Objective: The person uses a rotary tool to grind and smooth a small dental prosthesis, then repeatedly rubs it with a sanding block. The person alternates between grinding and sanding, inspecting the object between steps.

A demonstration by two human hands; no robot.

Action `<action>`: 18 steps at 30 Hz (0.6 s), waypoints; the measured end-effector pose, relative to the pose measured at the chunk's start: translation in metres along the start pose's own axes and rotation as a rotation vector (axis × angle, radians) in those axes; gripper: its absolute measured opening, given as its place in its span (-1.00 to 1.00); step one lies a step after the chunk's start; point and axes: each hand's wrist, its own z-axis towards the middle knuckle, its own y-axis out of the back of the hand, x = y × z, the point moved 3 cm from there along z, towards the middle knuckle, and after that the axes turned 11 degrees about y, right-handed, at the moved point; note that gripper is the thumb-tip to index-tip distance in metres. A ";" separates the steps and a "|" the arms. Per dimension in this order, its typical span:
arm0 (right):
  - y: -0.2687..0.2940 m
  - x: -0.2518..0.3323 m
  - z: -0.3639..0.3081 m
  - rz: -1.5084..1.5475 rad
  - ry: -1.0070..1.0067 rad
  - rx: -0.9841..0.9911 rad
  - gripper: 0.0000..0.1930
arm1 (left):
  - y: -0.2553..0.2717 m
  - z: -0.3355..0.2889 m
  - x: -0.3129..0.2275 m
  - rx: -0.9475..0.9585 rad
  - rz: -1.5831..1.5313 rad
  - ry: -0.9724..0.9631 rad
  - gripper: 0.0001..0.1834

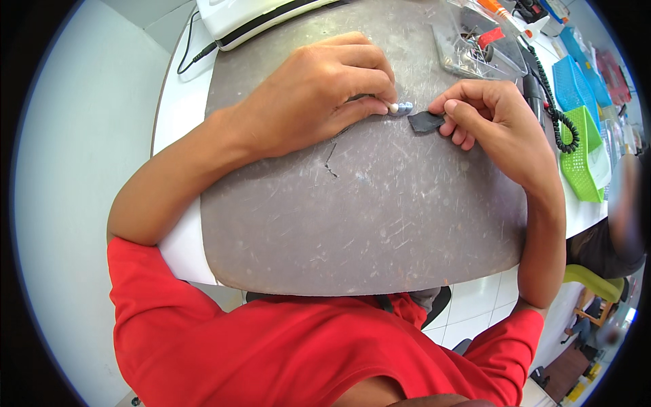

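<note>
My left hand reaches across the grey work mat, its thumb and fingers pinched on a small blue-grey piece with a rounded cream tip. The fingers cover part of that piece, so its full shape is hidden. Just to the right, my right hand grips a small, dark grey, sheet-like scrap between thumb and fingertips. The scrap's free end points left, close below the blue-grey piece. I cannot tell whether the two touch.
Beyond my right hand stands a clear plastic box with small metal bits. A black coiled cord, a green basket and a blue basket line the right. At the back left is a white device. Another person is at far right.
</note>
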 end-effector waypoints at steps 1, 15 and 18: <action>0.000 0.000 -0.001 -0.013 0.011 -0.002 -0.79 | 0.000 0.000 0.000 -0.002 -0.001 -0.002 -0.86; -0.011 0.016 -0.007 -0.480 0.458 -0.231 -0.87 | -0.001 -0.002 0.001 -0.010 0.010 -0.010 -0.87; -0.007 0.022 -0.008 -0.495 0.468 -0.278 -0.85 | 0.000 -0.002 0.001 0.000 0.020 -0.012 -0.86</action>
